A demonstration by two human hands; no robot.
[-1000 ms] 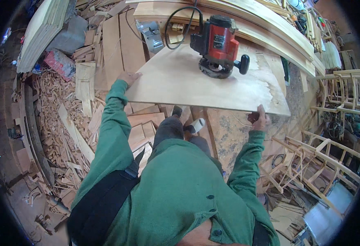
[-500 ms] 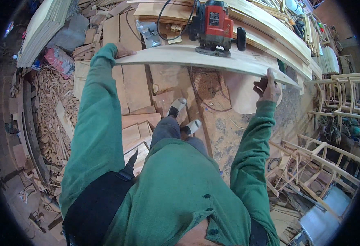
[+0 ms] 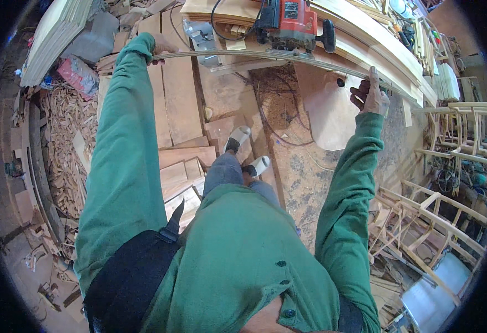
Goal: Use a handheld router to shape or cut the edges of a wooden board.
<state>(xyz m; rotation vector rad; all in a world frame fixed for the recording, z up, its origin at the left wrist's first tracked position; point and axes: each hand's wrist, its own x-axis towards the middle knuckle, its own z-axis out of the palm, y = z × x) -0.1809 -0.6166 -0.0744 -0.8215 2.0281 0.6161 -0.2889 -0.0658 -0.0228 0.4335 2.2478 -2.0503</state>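
Raised and tipped since the earlier frame, the thin wooden board (image 3: 227,53) now shows almost edge-on, farther from the body, with the red router (image 3: 290,25) up at its middle. From its left end to its right, the board looks stiff but slightly bowed, light in itself, probably smooth-faced and apt to slide on dusty palms; the router likely makes it top-heavy, so a hold near both ends, thumb over and fingers under, should keep it level. At the left end, the left hand (image 3: 165,46) is wrapped around the edge, clasping it, fingertips showing beneath. Toward the right end, the right hand (image 3: 373,99) has its fingers half spread and loosely curled, one digit raised against the edge; whether it pinches the board or merely props it cannot be told.
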